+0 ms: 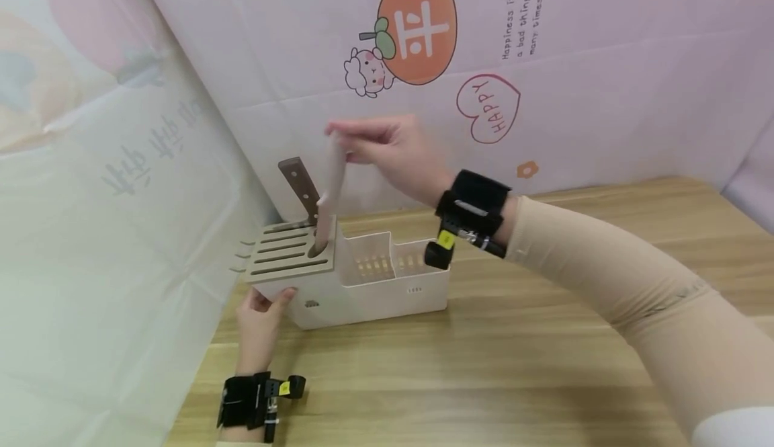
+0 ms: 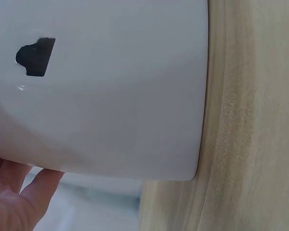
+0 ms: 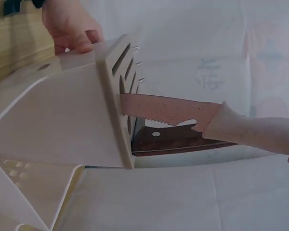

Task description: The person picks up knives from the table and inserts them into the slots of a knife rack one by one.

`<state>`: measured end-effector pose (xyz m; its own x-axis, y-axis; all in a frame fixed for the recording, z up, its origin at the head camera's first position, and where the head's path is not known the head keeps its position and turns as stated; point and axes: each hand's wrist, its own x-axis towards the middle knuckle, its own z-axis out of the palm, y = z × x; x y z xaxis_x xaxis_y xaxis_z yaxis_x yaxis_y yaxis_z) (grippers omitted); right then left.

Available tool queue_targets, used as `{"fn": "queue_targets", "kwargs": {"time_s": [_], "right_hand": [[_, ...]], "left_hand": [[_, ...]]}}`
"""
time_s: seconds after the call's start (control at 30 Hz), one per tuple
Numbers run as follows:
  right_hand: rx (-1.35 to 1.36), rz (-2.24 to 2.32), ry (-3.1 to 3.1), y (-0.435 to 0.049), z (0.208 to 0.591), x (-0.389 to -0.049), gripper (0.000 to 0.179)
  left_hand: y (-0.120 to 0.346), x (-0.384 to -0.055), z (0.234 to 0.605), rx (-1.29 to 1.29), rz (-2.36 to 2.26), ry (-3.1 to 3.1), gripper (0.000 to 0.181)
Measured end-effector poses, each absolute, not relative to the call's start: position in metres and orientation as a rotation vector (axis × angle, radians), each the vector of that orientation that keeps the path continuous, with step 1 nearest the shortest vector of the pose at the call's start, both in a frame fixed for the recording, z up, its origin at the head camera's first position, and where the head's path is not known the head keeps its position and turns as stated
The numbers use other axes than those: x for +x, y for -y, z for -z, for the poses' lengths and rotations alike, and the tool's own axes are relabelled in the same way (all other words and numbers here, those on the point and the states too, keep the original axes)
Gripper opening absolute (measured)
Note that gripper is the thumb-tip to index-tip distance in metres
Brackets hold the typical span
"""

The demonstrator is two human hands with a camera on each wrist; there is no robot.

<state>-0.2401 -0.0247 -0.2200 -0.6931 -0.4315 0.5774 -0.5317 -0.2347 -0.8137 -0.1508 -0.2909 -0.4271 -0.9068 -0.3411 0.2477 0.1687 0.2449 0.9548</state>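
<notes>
My right hand (image 1: 396, 154) pinches the pale handle of a pink-bladed knife (image 3: 166, 108), raised above the white knife holder (image 1: 369, 307). The blade has a serrated stretch and a notch near the handle, and its tip is hidden inside the oval slot in the holder's top. Beside it, a brown-handled knife (image 1: 296, 177) stands in the holder, its blade out of sight. Low at the holder's left end, my left hand (image 1: 259, 319) grips the wall, thumb on the front side; in the left wrist view its fingers (image 2: 41, 190) touch the edge.
Two open compartments (image 1: 390, 279) with perforated bottoms form the holder's right part. Small hooks (image 1: 244, 256) stick out from its left side. The holder stands on a wooden table (image 1: 484, 366), near printed cloth walls (image 1: 290, 44) at the back and left.
</notes>
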Motion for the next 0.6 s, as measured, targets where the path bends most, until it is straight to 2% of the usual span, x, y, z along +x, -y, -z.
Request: {"fn": "queue_targets", "kwargs": {"time_s": [0.2,0.37,0.6], "right_hand": [[1.44,-1.737,2.094,0.059,0.24,-0.249,0.022],[1.48,-1.741,2.128,0.071,0.264,-0.265,0.022],[1.487,-1.747,2.257,0.088,0.265,-0.263,0.023]], "left_hand": [[0.292,-0.155,0.43,0.17,1.682,2.164,0.045],[0.291,-0.157,0.433,0.152,1.721,2.156,0.045],[0.295,-0.155,0.432,0.166,1.724,2.128,0.044]]}}
